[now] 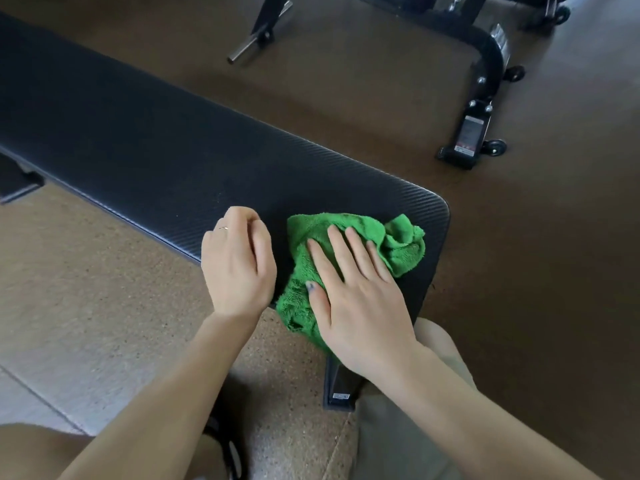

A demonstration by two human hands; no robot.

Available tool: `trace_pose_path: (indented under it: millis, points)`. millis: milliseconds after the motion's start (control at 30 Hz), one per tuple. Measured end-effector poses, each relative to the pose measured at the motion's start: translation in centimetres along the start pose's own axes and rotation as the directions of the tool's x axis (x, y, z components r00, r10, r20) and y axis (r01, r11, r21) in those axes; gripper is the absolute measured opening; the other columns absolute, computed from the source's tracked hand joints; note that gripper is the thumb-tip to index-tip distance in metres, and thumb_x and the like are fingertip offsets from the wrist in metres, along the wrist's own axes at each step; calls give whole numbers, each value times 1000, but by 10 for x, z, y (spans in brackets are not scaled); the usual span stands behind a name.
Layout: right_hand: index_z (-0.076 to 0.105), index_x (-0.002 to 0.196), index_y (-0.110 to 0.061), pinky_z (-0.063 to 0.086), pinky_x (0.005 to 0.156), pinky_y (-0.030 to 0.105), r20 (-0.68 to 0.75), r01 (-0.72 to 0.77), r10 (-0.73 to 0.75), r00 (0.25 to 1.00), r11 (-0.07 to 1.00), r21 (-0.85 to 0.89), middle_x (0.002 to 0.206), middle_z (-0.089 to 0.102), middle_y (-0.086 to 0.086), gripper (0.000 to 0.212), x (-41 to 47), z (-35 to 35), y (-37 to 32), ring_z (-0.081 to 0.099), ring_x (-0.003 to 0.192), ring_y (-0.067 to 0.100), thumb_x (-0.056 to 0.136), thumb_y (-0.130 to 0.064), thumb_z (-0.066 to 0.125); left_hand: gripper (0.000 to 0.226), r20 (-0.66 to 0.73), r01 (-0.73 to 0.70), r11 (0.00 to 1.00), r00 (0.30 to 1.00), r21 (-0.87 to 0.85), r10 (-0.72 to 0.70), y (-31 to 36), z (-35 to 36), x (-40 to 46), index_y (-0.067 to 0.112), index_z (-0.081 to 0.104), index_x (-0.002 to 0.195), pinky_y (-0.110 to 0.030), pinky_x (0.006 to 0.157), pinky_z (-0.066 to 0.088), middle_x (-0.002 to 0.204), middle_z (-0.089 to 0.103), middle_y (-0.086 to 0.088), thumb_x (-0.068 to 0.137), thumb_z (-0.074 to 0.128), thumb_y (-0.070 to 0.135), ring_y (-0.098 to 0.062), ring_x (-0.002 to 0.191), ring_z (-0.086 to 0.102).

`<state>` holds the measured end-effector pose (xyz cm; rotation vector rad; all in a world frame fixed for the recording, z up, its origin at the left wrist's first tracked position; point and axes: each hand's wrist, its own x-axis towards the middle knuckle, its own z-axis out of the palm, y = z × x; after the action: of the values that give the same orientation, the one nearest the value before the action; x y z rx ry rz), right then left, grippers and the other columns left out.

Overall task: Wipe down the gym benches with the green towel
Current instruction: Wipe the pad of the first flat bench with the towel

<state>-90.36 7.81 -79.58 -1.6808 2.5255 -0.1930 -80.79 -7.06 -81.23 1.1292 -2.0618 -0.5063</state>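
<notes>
A black padded gym bench (145, 147) runs from the upper left to its near end in front of me. The crumpled green towel (398, 240) lies on that near end, part of it hanging over the front edge. My right hand (356, 292) presses flat on the towel with straight, spread fingers. My left hand (237, 265) hovers at the bench's front edge just left of the towel, fingers loosely curled, holding nothing.
A second bench's black frame with small wheels (481, 109) stands on the brown floor at the upper right. A metal bar end (242, 51) sticks out at the top centre. The bench's foot (341, 389) sits between my knees.
</notes>
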Motion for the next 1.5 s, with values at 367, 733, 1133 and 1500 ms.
trace_pose_path:
  millis: [367,733,1133,1500]
  points:
    - [21,166,-20,9,130,51,-60,-257,258,964,966,19,173,19,12,60,108,3,39,12,160,34,110,-43,20,40,280,-348,931,909,107,308,0,1,16,15,66,131,-40,118,30,135,66,1,106,36,24,-20,129,56]
    - [27,165,-26,14,130,49,-35,-226,226,974,974,-8,172,25,5,63,55,-8,71,19,160,29,107,-46,11,49,408,-373,923,860,93,307,-3,6,20,16,67,135,-43,122,29,148,59,0,107,31,35,-20,142,49]
    - [35,162,-21,30,123,49,-19,-383,386,922,919,93,166,38,14,59,-25,3,8,35,154,31,108,-43,25,43,343,-353,932,888,77,308,-2,9,18,13,72,128,-39,120,33,141,64,-2,105,38,29,-21,138,53]
    - [21,166,-24,12,127,60,-29,-505,509,861,859,86,173,15,15,58,45,-1,63,9,160,38,111,-42,22,43,366,-347,933,883,91,293,-2,8,16,14,70,130,-35,121,31,144,62,-1,105,39,29,-20,140,51]
